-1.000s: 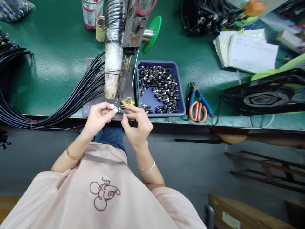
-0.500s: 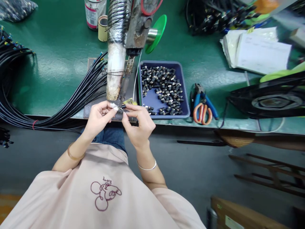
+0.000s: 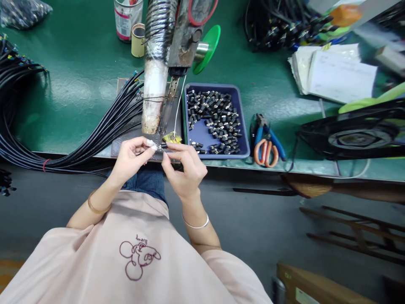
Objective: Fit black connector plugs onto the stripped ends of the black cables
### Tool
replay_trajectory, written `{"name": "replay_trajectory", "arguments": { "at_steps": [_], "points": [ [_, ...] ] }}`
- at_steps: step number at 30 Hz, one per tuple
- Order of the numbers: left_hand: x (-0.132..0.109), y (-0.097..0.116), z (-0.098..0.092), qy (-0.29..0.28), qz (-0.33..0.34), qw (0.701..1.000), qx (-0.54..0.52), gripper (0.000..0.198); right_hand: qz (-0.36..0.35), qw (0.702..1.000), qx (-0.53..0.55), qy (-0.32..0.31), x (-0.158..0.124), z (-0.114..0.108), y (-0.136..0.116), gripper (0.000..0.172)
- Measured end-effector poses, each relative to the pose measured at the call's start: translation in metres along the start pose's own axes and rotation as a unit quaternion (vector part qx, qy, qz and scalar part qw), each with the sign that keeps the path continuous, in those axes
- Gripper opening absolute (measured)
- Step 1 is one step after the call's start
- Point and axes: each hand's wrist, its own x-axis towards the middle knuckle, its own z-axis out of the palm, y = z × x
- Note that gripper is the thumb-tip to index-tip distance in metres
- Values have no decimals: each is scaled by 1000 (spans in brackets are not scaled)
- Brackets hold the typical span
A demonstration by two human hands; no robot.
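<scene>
green bench (image 3: 79,97) edge: left hand (image 3: 129,158) and right hand (image 3: 185,169) are pinching one connector (image 3: 163,145) together, with plenty more waiting in the tray (image 3: 215,86), apparently undone.

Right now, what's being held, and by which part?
A small black part: left hand pinches its left end, right hand its right end, fingertips only.

blue-and-orange pliers (image 3: 261,124), stacked papers (image 3: 338,74), perhaps a fan (image 3: 357,135) far right
</scene>
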Motion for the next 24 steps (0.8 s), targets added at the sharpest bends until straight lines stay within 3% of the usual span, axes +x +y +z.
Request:
{"name": "replay_trajectory", "arguments": {
  "at_steps": [6, 24],
  "points": [
    [-2, -1, 2, 7, 40, 999, 15, 20, 15, 1000, -3, 5, 2, 0, -1, 15],
    [-3, -1, 4, 27, 56, 998, 13, 16, 6, 1000, -21, 0, 6, 2, 2, 13]
  ]
}}
